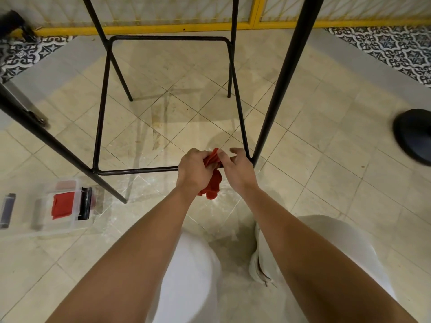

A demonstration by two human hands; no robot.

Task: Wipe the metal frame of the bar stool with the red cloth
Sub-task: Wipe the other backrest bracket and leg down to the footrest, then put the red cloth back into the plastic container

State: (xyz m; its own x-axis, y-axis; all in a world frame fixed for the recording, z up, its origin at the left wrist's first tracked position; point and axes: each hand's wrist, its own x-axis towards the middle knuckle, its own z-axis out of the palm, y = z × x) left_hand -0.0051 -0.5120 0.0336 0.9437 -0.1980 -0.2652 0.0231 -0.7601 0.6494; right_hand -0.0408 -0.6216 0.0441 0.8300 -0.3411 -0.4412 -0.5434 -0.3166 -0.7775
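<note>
The black metal tube frame of the bar stool [100, 108] stands on the beige tiled floor [314, 173], its four legs joined by a rectangular footrest ring. The crumpled red cloth [213, 183] is at the near rail of that ring, close to the near right corner, with its lower end hanging below the rail. The left hand [194, 173] is clenched around the cloth's upper part. The right hand [238, 167] pinches the cloth with thumb and fingers while the index finger is extended toward the corner joint. A clear plastic storage box [63, 208] holding a folded red item lies on the floor, well to the left.
</note>
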